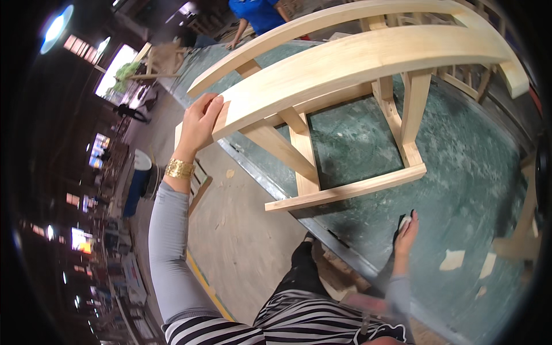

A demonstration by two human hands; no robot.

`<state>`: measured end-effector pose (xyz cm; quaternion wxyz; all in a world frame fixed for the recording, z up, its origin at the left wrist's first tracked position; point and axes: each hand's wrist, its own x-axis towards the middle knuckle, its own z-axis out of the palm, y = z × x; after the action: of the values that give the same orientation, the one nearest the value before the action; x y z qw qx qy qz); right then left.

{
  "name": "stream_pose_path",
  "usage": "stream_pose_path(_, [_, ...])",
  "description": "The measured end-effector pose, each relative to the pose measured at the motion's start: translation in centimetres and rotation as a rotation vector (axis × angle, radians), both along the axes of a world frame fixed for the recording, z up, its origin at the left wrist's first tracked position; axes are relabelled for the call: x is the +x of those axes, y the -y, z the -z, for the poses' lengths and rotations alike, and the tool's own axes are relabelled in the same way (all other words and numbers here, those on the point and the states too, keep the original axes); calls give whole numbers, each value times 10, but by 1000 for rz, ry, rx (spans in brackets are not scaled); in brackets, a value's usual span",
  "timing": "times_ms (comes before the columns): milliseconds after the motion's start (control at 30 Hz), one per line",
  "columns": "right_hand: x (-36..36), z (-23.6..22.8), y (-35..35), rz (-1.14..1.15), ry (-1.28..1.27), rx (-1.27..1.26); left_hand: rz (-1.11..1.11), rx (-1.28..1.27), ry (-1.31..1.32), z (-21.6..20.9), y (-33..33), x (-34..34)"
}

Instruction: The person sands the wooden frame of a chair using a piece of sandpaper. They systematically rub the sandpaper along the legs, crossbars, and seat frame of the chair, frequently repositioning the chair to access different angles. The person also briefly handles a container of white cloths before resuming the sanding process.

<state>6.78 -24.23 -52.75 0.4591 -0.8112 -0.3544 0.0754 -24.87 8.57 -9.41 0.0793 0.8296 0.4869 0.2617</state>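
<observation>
The left hand [200,122] curls above the right hand [406,236].

Dim hall, left side nearly black. Ceiling lamp [56,30] glares upper left; wall opening [118,66] blown out. Wooden frame [322,66] bright on its broad curved face, dark shadows under it on the green table [477,144]. Background soft, details smeared. Strong fisheye bend, black corners.

Frame [351,187] of bare wood, smooth and mostly matt, with a soft sheen on its curved rail [322,68]. Scuffed, smeary tabletop [471,144] with a metal edge [261,177]. Glossy, gold-coloured metal bracelet [179,168]; matt cloth sleeve [168,247]; cloth shirt [299,318].
</observation>
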Motion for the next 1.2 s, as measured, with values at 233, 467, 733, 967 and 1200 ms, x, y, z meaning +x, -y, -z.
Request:
stream_pose_path(233, [-17, -3, -25, 349, -185, 203, 433, -164, 148, -28, -79, -62])
stream_pose_path(467, [-201, -39, -148, 545, -621, 384, 387, -43, -253, -7, -235, -88])
stream_pose_path(733, [-194, -233, -188, 366, -522, 1056, 689, -75, -236, -13, -260, -68])
stream_pose_path(967, [-166, -355, -293, 294, -512, 1099, 627, -148, -290, -10, -253, -80])
stream_pose_path(1200, [-185, -366, -327, 312, -445, 896, 440, -92, -311, -15, -223, -131])
